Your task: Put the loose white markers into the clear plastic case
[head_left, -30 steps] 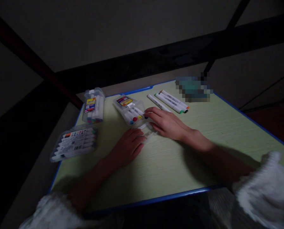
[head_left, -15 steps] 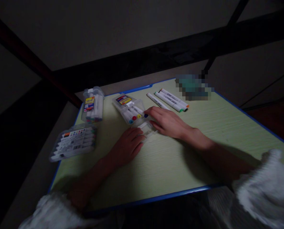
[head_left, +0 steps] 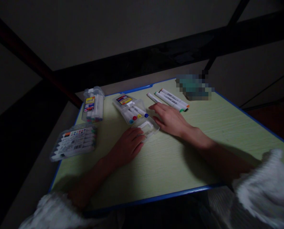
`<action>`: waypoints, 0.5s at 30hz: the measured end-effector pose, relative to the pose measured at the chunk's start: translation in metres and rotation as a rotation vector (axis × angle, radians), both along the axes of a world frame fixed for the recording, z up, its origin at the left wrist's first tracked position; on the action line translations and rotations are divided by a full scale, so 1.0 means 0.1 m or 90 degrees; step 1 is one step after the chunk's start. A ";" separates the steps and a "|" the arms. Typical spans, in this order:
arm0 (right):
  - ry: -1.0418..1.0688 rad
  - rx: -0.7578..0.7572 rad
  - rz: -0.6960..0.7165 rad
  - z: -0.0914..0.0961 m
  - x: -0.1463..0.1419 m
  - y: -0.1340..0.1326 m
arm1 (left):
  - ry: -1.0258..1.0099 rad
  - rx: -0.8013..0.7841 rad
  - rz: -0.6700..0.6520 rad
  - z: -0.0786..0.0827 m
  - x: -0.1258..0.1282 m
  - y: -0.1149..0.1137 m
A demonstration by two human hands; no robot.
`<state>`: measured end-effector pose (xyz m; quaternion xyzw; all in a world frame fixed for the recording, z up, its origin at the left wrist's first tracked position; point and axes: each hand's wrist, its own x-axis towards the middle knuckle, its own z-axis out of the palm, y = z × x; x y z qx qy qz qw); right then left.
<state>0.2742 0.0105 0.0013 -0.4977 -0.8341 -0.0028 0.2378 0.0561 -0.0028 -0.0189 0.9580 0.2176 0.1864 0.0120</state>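
A clear plastic marker case [head_left: 129, 108] lies open on the pale green table [head_left: 170, 165], with several markers inside, their coloured caps showing. Its open lid [head_left: 148, 128] points toward me. My left hand [head_left: 127, 146] rests flat on the table with its fingertips against the lid. My right hand [head_left: 169, 120] lies just right of the case, fingers stretched out and reaching toward a loose white marker [head_left: 153, 98]. Nothing is in either hand.
Three more loose markers [head_left: 174, 100] lie at the back right of the case. A second clear marker case [head_left: 93, 106] stands at the back left and a third [head_left: 73, 143] overhangs the left edge. A blurred teal object [head_left: 194, 86] sits at the far edge.
My right hand has left the markers in the open case and moved right and back toward the loose marker. The left hand stays put at the lid.
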 end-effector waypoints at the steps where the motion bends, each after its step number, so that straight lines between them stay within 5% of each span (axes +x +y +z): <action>1: -0.001 0.000 -0.008 0.00 0.00 0.00 | 0.002 0.000 0.000 0.00 0.00 0.00; 15: -0.086 -0.063 -0.062 -0.07 0.03 0.05 | -0.005 -0.005 -0.005 0.01 0.01 0.00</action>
